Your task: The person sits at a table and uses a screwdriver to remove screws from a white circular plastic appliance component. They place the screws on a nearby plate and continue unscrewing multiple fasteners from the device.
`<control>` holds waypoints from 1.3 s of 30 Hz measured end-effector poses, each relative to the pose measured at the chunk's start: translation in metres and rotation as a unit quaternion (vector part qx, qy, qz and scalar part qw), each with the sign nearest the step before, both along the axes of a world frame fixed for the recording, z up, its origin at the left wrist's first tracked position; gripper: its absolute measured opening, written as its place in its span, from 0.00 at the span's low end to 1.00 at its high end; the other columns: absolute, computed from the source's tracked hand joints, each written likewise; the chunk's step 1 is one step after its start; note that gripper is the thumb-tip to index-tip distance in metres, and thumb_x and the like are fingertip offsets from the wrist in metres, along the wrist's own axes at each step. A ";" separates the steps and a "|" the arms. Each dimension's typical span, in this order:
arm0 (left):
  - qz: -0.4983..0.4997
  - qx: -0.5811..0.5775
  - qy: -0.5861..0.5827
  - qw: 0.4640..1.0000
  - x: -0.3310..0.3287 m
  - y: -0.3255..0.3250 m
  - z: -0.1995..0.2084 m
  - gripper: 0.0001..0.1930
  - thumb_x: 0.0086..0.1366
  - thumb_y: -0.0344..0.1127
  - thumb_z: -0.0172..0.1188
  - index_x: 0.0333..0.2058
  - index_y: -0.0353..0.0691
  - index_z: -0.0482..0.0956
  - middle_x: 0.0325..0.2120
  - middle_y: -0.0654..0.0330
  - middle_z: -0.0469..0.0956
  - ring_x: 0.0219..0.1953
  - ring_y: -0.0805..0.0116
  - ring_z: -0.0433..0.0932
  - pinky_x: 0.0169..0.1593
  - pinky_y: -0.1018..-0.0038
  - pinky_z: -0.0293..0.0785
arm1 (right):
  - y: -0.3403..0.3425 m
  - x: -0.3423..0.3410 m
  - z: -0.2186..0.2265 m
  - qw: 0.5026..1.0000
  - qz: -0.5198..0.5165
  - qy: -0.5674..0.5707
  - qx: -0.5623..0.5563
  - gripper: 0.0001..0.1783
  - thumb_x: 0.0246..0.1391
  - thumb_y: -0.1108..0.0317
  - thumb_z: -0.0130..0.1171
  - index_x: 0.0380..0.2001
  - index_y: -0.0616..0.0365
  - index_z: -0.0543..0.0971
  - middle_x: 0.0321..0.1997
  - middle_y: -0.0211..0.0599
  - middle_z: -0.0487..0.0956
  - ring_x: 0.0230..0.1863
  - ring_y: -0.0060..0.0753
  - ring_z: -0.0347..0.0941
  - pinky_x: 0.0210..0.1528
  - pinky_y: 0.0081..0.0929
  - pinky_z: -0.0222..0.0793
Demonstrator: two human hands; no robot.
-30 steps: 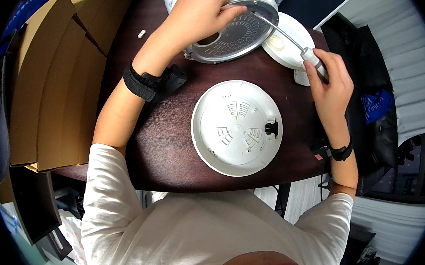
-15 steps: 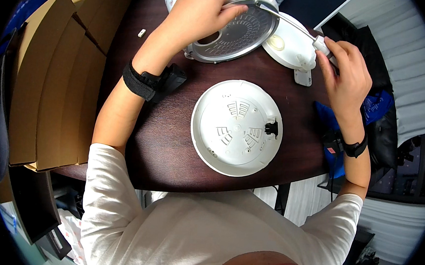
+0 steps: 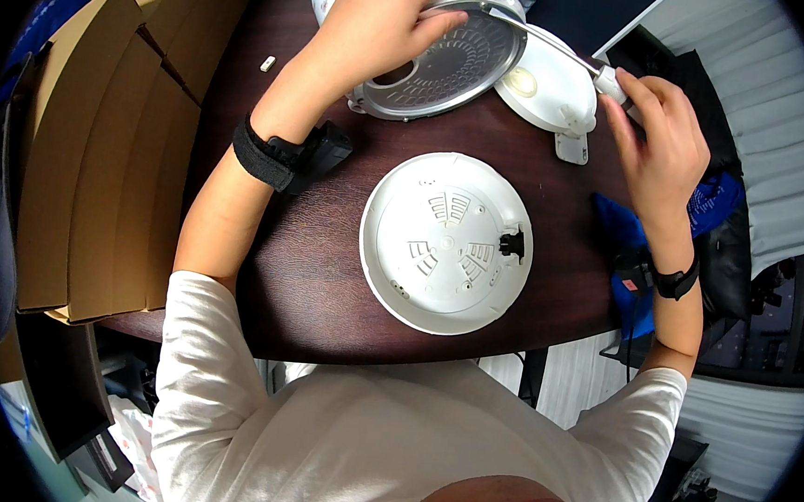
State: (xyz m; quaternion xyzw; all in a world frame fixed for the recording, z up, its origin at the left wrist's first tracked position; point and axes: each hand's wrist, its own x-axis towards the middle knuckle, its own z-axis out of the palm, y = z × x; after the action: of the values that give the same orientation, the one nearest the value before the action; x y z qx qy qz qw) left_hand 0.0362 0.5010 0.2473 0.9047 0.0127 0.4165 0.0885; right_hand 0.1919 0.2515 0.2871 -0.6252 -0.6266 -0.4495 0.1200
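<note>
At the far edge of the table, a white rice cooker body [image 3: 403, 102] lies on its side, a perforated metal plate facing me. My left hand [image 3: 385, 26] is closed over its upper part, thumb along the plate; the other fingertips are cut off by the frame's top. My right hand [image 3: 660, 138] grips the pale handle of a screwdriver [image 3: 569, 55]. The shaft runs left to the body's rim, where I cannot make out the tip's exact contact. Closer to me, a round white vented base cover [image 3: 446, 245] with a black socket piece lies on the table.
A white oval lid [image 3: 548, 89] lies behind the screwdriver, beside the body. A small white piece [image 3: 268, 63] sits on the dark table [image 3: 303, 272] at left. Cardboard boxes [image 3: 101, 155] line the left edge. Blue cloth [image 3: 718, 200] lies beyond my right wrist.
My right hand has shifted slightly to the right and nearer to me with the screwdriver. The left hand stays in place on the rice cooker body.
</note>
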 end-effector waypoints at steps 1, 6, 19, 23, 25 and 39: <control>-0.001 -0.001 0.000 1.000 0.000 0.000 0.000 0.26 0.61 0.38 0.62 0.58 0.41 0.70 0.57 0.43 0.71 0.62 0.34 0.63 0.63 0.50 0.62 | 0.000 0.001 0.000 1.000 0.000 0.001 -0.002 0.14 0.46 0.65 0.70 0.39 0.54 0.84 0.34 0.32 0.79 0.32 0.30 0.76 0.31 0.23 0.72; 0.003 -0.003 0.000 1.000 0.000 -0.001 0.000 0.26 0.61 0.38 0.62 0.58 0.42 0.70 0.57 0.44 0.71 0.62 0.34 0.63 0.63 0.49 0.62 | 0.001 0.001 0.001 1.000 -0.006 -0.002 -0.006 0.14 0.47 0.64 0.70 0.39 0.54 0.84 0.34 0.32 0.79 0.32 0.29 0.76 0.32 0.23 0.72; 0.003 -0.013 -0.012 1.000 0.002 0.004 -0.008 0.27 0.60 0.36 0.62 0.59 0.43 0.70 0.57 0.45 0.71 0.63 0.34 0.63 0.63 0.47 0.60 | 0.008 -0.009 0.019 0.999 -0.028 0.030 -0.032 0.12 0.49 0.62 0.68 0.37 0.53 0.83 0.34 0.30 0.79 0.33 0.31 0.77 0.33 0.25 0.73; 0.009 -0.014 -0.013 1.000 0.000 0.002 -0.006 0.27 0.60 0.36 0.62 0.59 0.43 0.70 0.57 0.45 0.71 0.62 0.34 0.63 0.63 0.46 0.60 | 0.008 -0.010 0.010 0.988 -0.015 0.150 -0.030 0.13 0.51 0.62 0.68 0.38 0.56 0.83 0.35 0.33 0.80 0.32 0.33 0.78 0.34 0.24 0.73; 0.009 -0.015 -0.011 1.000 -0.001 0.003 -0.006 0.26 0.61 0.36 0.62 0.59 0.44 0.70 0.57 0.45 0.71 0.62 0.34 0.63 0.63 0.45 0.59 | 0.009 -0.005 0.004 0.980 -0.010 0.197 -0.032 0.13 0.51 0.63 0.68 0.38 0.57 0.83 0.34 0.34 0.80 0.33 0.32 0.79 0.34 0.24 0.73; 0.009 -0.014 -0.015 1.000 0.001 0.004 -0.008 0.26 0.61 0.35 0.61 0.59 0.44 0.69 0.57 0.47 0.71 0.63 0.34 0.63 0.64 0.44 0.57 | 0.011 -0.015 -0.053 0.808 0.002 0.589 0.002 0.12 0.54 0.66 0.68 0.38 0.62 0.82 0.31 0.28 0.80 0.28 0.14 0.71 0.28 0.15 0.65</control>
State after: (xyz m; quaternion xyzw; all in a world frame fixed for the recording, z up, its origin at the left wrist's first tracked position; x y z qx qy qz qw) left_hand 0.0372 0.5047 0.2390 0.8969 0.0251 0.4304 0.0979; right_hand 0.1768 0.2624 0.2344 -0.7684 -0.4362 0.0038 0.4683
